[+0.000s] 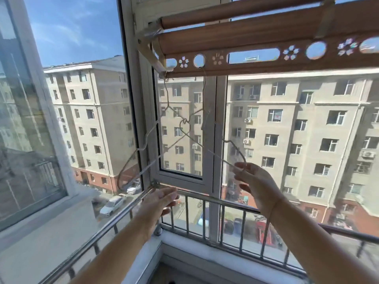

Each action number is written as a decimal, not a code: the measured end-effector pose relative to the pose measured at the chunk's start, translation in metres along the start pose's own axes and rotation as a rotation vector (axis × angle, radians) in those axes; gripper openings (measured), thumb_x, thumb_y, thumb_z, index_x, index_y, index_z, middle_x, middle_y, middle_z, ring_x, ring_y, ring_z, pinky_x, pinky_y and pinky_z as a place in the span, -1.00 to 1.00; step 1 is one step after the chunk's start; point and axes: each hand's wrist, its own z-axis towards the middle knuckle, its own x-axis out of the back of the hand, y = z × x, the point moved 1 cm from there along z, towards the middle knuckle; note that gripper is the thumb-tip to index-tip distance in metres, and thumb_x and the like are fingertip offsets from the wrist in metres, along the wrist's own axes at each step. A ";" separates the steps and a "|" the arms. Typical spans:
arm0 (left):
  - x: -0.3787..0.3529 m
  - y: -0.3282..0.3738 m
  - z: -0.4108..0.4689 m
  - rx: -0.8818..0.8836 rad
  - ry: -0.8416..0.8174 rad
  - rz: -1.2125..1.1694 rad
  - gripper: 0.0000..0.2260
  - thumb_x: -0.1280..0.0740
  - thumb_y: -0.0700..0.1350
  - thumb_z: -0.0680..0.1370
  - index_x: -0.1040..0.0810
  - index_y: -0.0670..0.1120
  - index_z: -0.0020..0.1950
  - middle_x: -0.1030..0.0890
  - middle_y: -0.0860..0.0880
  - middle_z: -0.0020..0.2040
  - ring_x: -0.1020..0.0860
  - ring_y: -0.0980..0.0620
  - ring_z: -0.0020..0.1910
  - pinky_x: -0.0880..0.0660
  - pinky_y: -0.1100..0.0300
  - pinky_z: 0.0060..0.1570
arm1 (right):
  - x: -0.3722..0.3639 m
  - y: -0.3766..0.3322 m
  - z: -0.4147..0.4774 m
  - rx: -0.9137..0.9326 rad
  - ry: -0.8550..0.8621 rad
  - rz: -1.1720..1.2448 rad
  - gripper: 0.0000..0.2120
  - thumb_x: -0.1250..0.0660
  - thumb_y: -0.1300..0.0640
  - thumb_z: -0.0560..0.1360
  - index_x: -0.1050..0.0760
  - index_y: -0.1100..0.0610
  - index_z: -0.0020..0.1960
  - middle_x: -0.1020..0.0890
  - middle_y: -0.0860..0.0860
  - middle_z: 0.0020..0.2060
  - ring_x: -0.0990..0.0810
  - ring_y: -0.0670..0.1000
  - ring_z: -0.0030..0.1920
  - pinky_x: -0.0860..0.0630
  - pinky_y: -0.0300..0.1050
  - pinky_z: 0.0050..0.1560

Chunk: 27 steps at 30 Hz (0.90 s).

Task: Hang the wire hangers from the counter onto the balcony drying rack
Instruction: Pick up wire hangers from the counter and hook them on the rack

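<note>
The drying rack [266, 58] runs along the top. Two wire hangers [185, 121] hang crossed from its left end. Your right hand [254, 181] is at one hanger's tip; I cannot tell if it pinches. Your left hand [162, 198] is loose, in open air by the railing [235, 204].

Wire hangers [184, 121] hanging from drying rack [256, 43] overhead, window [218, 130] behind them, railing [231, 204] below the window
</note>
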 end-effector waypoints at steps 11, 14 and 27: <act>-0.219 -0.036 -0.072 -0.235 -0.486 0.512 -0.54 -0.41 0.08 0.44 -0.47 0.00 0.30 -0.56 0.07 0.19 -0.50 0.14 0.20 -0.45 0.17 0.22 | 0.194 0.032 -0.100 0.067 0.208 -0.556 -0.55 -0.43 0.12 0.41 -0.42 0.17 0.26 -0.52 0.01 0.06 -0.48 -0.01 0.11 -0.45 -0.08 0.20; -0.296 -0.045 -0.104 -0.290 -0.598 0.504 -0.53 -0.42 0.09 0.43 -0.48 0.03 0.31 -0.56 0.11 0.20 -0.49 0.21 0.19 -0.40 0.27 0.22 | 0.270 0.038 -0.141 0.002 0.313 -0.602 -0.47 -0.45 0.02 0.37 -0.41 0.14 0.28 -0.52 0.08 0.17 -0.48 0.06 0.20 -0.42 0.01 0.28; -0.583 -0.076 -0.259 -0.374 -1.065 0.380 -0.55 -0.41 0.12 0.38 -0.51 0.09 0.25 -0.57 0.19 0.20 -0.48 0.29 0.20 -0.36 0.30 0.24 | 0.551 0.032 -0.351 -0.231 0.795 -0.729 -0.51 -0.42 0.03 0.41 -0.39 0.07 0.28 -0.46 0.08 0.23 -0.43 0.05 0.26 -0.39 -0.04 0.28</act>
